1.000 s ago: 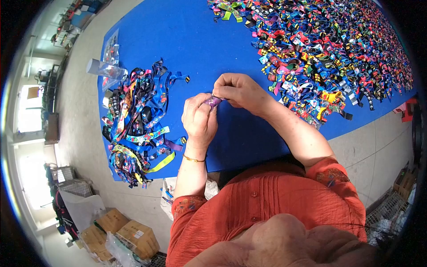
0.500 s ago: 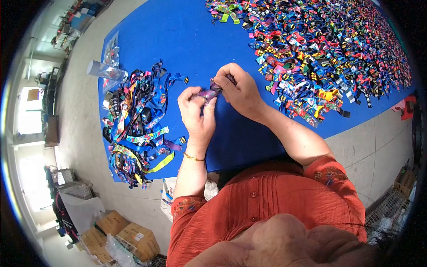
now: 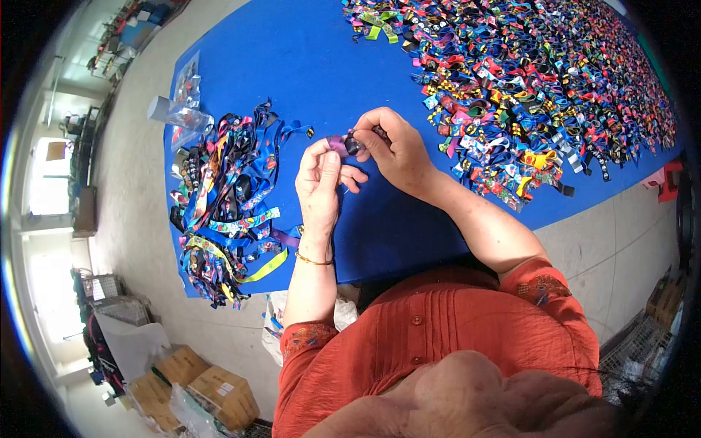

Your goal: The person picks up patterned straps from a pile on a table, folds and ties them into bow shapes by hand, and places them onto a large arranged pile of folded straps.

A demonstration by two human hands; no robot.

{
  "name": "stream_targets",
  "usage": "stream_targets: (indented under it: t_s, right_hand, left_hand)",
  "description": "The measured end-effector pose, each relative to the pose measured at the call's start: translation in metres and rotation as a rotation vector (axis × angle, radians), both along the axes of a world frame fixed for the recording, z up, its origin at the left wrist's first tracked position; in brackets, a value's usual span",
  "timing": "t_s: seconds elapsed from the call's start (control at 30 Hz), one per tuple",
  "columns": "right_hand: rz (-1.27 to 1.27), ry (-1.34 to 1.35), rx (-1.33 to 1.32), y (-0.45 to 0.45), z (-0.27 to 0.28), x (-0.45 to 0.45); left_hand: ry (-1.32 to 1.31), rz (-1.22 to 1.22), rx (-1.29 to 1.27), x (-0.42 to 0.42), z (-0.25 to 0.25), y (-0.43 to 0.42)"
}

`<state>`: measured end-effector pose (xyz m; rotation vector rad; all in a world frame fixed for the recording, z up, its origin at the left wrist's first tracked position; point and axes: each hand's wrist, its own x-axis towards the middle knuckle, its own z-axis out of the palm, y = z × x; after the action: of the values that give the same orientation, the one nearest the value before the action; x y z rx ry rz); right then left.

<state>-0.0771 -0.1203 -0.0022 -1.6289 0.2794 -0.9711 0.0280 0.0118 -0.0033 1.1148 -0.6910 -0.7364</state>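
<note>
A small purple and black strap [image 3: 340, 145] is held between my two hands above the blue table. My left hand [image 3: 319, 175] pinches its left end between thumb and forefinger, the other fingers loosely bent. The thumb and fingers of my right hand [image 3: 392, 146] close on the dark right end, which they partly cover. To the left of my hands lies a loose heap of long printed straps [image 3: 223, 193]. Many looped colourful straps [image 3: 511, 95] spread over the right side of the table.
The blue table [image 3: 292, 66] has its near edge by my body. A clear plastic container [image 3: 175, 114] and plastic bags [image 3: 187, 84] lie at its left edge. Cardboard boxes [image 3: 223, 394] stand on the floor at lower left, and a red stool [image 3: 669, 181] at far right.
The purple strap has turned and now shows a flatter loop between my hands. My left hand has shifted its grip, with its lower fingers loosened. My right hand stays on the strap.
</note>
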Motion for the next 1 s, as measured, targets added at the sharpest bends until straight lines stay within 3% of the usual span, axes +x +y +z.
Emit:
stream_targets:
  t_s: [0.2,0.43,0.6,0.7,1.0]
  right_hand:
    - [-0.031,0.036,-0.017,-0.002,-0.002,0.001]
    - [-0.014,0.150,0.160,-0.002,0.006,-0.004]
    - [0.114,0.165,0.296,0.005,0.011,-0.005]
    - [0.120,0.143,0.215,0.004,0.003,-0.003]
    - [0.309,0.260,0.303,-0.006,0.010,-0.008]
  left_hand:
    - [-0.426,0.111,-0.131,-0.002,-0.003,0.000]
    - [-0.246,0.286,-0.029,0.000,0.005,0.000]
    - [-0.092,0.047,0.098,-0.007,0.008,0.001]
    - [-0.070,0.021,0.136,-0.005,0.003,0.000]
    - [0.092,0.058,0.131,0.001,0.005,0.001]
